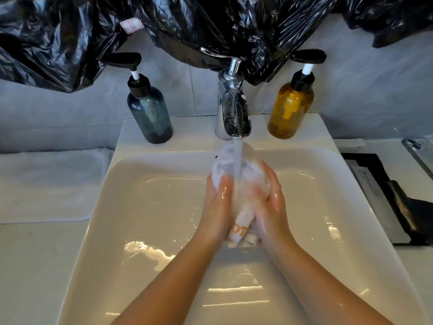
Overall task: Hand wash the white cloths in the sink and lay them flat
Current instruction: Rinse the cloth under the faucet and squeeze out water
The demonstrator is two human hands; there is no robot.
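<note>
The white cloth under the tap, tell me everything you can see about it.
The white cloth looks like soft towelling, bunched into a wet wad that appears soapy. The left hand and right hand grip it from both sides above the sink basin. The water stream from the faucet falls onto its top. A folded end hangs below the palms and shows orange letters. The whole word cannot be read.
</note>
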